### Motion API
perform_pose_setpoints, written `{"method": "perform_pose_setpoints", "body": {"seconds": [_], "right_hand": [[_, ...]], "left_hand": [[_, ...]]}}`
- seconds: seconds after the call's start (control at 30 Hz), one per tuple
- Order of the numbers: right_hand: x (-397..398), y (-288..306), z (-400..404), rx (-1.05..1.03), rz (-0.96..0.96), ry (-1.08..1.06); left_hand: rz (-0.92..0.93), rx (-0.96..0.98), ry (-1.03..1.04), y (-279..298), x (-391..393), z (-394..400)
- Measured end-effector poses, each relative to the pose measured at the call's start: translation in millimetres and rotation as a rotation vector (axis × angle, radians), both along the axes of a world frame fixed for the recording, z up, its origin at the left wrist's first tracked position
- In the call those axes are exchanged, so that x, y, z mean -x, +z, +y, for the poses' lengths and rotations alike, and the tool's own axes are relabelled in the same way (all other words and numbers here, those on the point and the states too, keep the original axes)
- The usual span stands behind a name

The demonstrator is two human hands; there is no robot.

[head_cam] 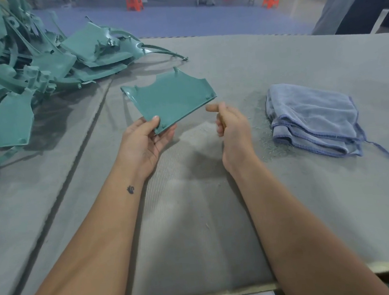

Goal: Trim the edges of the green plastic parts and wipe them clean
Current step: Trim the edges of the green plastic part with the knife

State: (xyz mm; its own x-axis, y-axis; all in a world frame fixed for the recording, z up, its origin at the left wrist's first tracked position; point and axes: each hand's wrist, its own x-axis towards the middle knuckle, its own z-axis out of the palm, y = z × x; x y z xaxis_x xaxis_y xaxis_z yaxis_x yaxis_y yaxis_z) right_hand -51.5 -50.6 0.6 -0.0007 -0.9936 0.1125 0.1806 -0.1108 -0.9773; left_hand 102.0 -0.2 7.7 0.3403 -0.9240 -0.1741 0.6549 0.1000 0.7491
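Left hand (145, 137) pinches the green part (171, 100) by its corner, baring edges; right hand (230, 126) curls, contents unclear; cloth (312, 119) waits beside it.

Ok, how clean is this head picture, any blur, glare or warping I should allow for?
Head view: the right hand is a little motion-blurred, so its grip is unclear; the green part in the left hand is sharp, with soft sheen but no harsh glare; wide-angle warping bends the table edges; shadows are soft.
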Motion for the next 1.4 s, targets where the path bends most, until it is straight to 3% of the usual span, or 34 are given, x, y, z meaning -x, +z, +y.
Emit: {"method": "perform_pose_setpoints", "body": {"seconds": [0.23,0.4,0.57,0.73,0.9,1.07,1.13,1.23,1.27,1.4], "right_hand": [[-3,-4,1,0.122,0.106,0.043],[-13,-9,6,0.270,0.430,0.196],[-3,-6,3,0.200,0.090,0.066],[-11,-12,4,0.303,0.396,0.196],[-2,-8,-1,0.196,0.121,0.079],[-12,-14,3,0.340,0.513,0.282],[-11,-12,3,0.323,0.432,0.274],[-3,-10,-1,0.236,0.142,0.138],[-2,-11,-2,0.245,0.152,0.123],[-11,-14,4,0.360,0.508,0.267]], "left_hand": [[-0.046,0.006,-0.001,0,1,0],[-0.079,0.028,-0.010,0,3,0],[-0.044,0.008,-0.021,1,2,0],[-0.035,0.022,-0.025,0,3,0],[-0.043,0.018,-0.027,-1,2,-1],[-0.003,0.039,-0.010,-1,1,0],[-0.001,0.043,-0.011,0,1,0],[-0.023,0.026,-0.023,0,2,0],[-0.025,0.023,-0.025,1,3,0],[-0.008,0.047,-0.018,0,1,1]]}}
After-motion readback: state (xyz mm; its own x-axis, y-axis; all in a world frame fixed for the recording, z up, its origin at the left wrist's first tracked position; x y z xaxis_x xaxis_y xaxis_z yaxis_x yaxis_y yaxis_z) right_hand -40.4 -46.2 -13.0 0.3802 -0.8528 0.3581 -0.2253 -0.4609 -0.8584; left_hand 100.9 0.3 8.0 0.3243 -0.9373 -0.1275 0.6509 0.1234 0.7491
